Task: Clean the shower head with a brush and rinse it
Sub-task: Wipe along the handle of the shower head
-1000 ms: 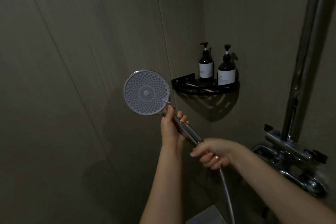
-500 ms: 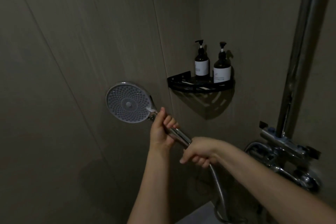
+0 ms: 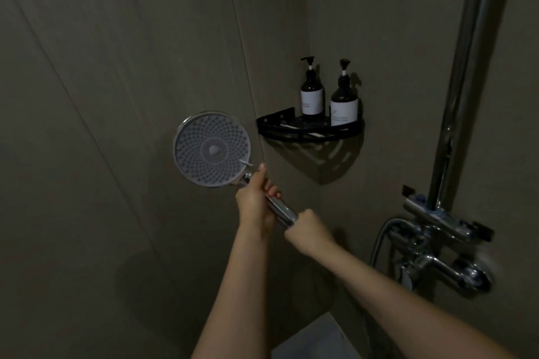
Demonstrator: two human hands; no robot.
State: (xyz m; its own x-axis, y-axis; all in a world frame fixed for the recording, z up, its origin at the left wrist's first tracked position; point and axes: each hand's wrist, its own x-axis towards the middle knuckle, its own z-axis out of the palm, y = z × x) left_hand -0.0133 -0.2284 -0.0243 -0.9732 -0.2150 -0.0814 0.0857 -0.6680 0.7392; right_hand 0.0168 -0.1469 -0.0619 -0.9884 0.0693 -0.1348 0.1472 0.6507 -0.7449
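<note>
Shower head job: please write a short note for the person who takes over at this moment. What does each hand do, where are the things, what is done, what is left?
Left hand: grips the chrome handle just below the shower head.
Right hand: grips the handle's lower end.
Shower head: held up by the left wall, nozzle face toward the camera, no water running.
Corner shelf holds two pump bottles; the mixer tap is at the right.
No brush in view.
Done: head is in hand.
Left: find a brush, scrub, rinse.

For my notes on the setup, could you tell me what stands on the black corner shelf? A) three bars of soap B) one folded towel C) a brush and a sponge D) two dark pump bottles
D: two dark pump bottles with pale labels stand on the shelf.
</note>
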